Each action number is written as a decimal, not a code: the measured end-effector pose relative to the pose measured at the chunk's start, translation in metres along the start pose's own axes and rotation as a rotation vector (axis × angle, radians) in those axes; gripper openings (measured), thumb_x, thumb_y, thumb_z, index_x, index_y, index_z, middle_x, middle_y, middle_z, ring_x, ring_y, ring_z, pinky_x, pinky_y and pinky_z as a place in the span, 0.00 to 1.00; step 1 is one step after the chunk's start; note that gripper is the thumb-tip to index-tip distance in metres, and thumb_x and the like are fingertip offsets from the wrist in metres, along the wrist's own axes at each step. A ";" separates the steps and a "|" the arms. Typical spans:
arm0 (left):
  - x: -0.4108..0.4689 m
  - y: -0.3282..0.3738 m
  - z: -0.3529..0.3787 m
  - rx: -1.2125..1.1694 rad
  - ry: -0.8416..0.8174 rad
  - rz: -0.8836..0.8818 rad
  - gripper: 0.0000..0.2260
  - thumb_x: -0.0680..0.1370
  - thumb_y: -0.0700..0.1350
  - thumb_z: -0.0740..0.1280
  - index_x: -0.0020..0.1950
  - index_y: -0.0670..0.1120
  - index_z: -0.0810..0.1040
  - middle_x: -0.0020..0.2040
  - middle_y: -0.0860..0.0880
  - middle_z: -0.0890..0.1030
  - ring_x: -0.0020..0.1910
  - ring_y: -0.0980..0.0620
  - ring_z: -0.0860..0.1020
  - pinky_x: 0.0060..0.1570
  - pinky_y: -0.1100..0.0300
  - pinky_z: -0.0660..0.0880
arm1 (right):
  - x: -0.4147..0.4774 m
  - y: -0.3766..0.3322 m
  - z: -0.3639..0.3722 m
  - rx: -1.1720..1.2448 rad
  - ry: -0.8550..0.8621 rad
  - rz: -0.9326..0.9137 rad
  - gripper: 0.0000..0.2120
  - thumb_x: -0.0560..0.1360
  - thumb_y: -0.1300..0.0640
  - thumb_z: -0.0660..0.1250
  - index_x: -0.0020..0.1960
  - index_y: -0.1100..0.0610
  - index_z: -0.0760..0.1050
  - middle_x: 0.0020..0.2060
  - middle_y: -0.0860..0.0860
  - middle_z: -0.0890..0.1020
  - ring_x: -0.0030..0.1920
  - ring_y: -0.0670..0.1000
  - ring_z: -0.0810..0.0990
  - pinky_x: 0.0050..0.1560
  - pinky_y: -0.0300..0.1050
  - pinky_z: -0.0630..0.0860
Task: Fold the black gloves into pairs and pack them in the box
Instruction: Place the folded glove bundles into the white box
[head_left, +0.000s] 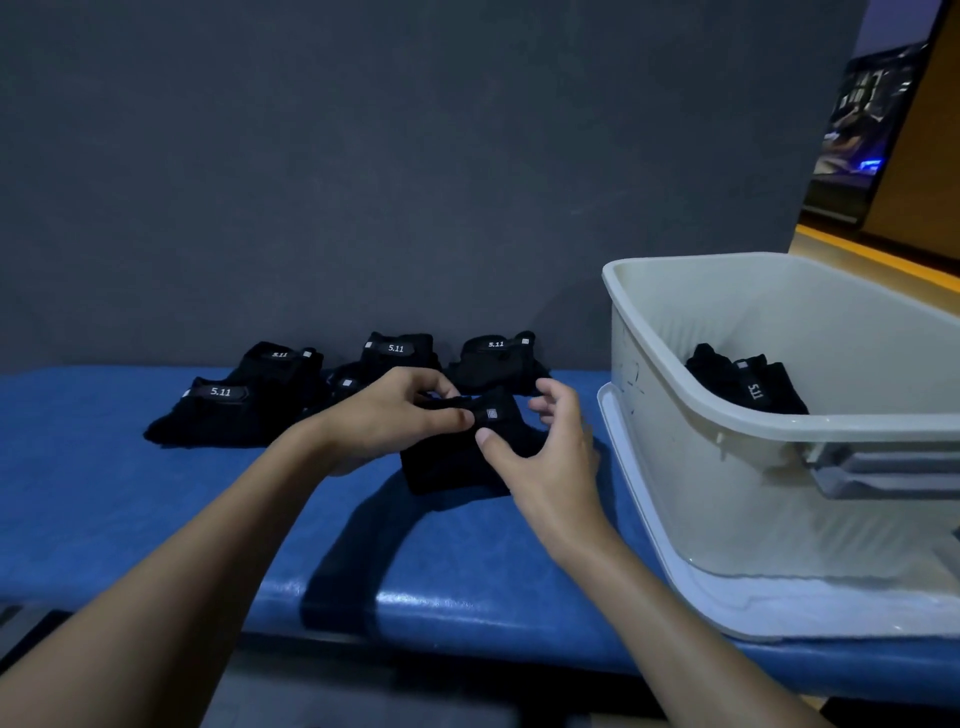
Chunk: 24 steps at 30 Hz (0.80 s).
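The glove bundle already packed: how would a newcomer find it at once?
Look at the pale plastic box on the right of the blue bench. One black glove bundle lies inside it. All other gloves are outside it, on the bench.
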<state>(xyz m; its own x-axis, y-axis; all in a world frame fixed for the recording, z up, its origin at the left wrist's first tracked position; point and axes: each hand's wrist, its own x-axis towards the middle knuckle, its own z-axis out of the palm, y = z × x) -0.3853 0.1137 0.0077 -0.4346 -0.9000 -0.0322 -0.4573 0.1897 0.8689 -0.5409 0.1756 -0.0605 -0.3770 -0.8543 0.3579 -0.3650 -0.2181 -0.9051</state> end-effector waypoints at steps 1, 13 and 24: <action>-0.001 0.002 -0.001 -0.035 0.025 0.007 0.10 0.77 0.43 0.72 0.52 0.37 0.78 0.40 0.46 0.81 0.38 0.54 0.79 0.35 0.65 0.74 | -0.001 -0.002 -0.001 -0.013 0.008 -0.015 0.33 0.69 0.47 0.75 0.68 0.46 0.63 0.60 0.42 0.70 0.64 0.46 0.67 0.70 0.55 0.63; -0.023 0.044 -0.014 -0.522 0.306 0.181 0.08 0.80 0.43 0.68 0.54 0.39 0.77 0.45 0.43 0.83 0.39 0.49 0.82 0.33 0.58 0.78 | 0.011 -0.062 -0.002 0.373 -0.126 -0.150 0.29 0.73 0.57 0.74 0.62 0.36 0.62 0.55 0.48 0.80 0.52 0.46 0.83 0.54 0.45 0.80; -0.043 0.087 -0.020 -0.558 0.151 0.307 0.18 0.79 0.46 0.69 0.67 0.42 0.75 0.57 0.43 0.84 0.55 0.46 0.84 0.55 0.50 0.80 | 0.031 -0.124 -0.041 0.359 -0.113 -0.213 0.33 0.71 0.64 0.74 0.65 0.40 0.62 0.54 0.52 0.80 0.54 0.52 0.82 0.52 0.56 0.82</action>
<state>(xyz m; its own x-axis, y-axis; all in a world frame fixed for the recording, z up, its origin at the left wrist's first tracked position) -0.3907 0.1610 0.0945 -0.3487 -0.8904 0.2927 0.1592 0.2515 0.9547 -0.5420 0.1952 0.0720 -0.2218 -0.8143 0.5364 -0.0981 -0.5286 -0.8432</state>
